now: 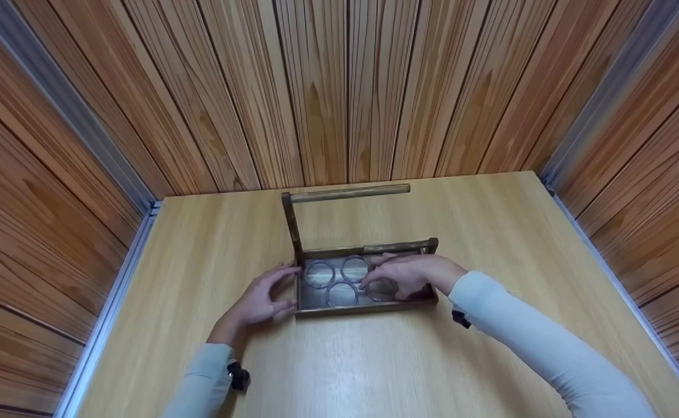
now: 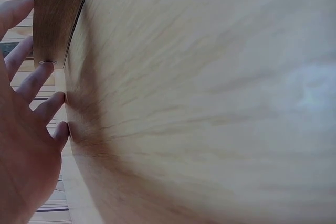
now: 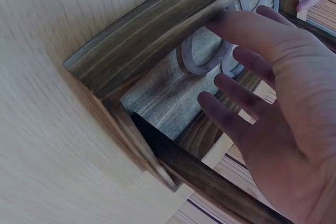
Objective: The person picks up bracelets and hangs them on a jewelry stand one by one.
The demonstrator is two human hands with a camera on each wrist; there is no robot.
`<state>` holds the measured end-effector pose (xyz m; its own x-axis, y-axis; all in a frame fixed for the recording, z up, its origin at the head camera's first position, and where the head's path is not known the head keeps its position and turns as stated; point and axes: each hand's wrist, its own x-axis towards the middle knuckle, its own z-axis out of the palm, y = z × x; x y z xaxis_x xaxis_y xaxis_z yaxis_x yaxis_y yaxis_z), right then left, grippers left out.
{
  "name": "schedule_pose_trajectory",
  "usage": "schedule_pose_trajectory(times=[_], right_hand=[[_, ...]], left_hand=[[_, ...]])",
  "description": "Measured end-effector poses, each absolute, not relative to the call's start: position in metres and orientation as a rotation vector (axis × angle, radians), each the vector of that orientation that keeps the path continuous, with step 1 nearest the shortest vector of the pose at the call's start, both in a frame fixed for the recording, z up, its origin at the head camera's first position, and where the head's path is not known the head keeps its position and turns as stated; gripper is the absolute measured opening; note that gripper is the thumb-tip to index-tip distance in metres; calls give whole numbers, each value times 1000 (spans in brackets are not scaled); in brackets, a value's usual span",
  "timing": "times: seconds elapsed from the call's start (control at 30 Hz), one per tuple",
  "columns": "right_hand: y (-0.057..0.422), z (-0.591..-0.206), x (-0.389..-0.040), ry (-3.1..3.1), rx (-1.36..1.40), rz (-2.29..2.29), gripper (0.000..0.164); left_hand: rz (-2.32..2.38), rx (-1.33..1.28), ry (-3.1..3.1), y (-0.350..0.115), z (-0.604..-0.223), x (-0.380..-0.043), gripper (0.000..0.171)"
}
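A dark wooden carrier (image 1: 368, 312), low and box-shaped, sits on the table with several clear rings (image 1: 342, 294) lying in it. At its left end my left hand (image 1: 265, 295) rests with spread fingers. In the left wrist view, fingertips touch the end panel (image 2: 59, 24). My right hand (image 1: 406, 276) reaches into the carrier's right part, over the rightmost ring (image 3: 201, 69). Its thumb lies above that ring in the right wrist view, and the other fingers are loosely bent and spread. I cannot tell whether the thumb touches the ring.
From the carrier's left end a post (image 1: 293, 226) rises to a long handle bar (image 1: 351, 193), whose right end hangs free. A short dark bar (image 1: 394, 246) runs along the back right edge. Plank walls (image 1: 328, 93) enclose the pale wooden table (image 1: 339, 366) on the back and sides.
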<state>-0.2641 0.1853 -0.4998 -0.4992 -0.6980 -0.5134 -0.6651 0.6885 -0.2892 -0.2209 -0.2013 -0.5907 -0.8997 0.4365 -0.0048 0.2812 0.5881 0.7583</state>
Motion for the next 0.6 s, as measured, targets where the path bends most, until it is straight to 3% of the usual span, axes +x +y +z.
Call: schedule_pose_trajectory(times=[0.3, 0.6], right_hand=[[183, -503, -264, 2263, -1044, 9, 90], [183, -504, -266, 2285, -1047, 27, 88]], left_hand=[[1207, 577, 2610, -201, -590, -220, 70], [1197, 571, 2617, -202, -590, -221, 70]])
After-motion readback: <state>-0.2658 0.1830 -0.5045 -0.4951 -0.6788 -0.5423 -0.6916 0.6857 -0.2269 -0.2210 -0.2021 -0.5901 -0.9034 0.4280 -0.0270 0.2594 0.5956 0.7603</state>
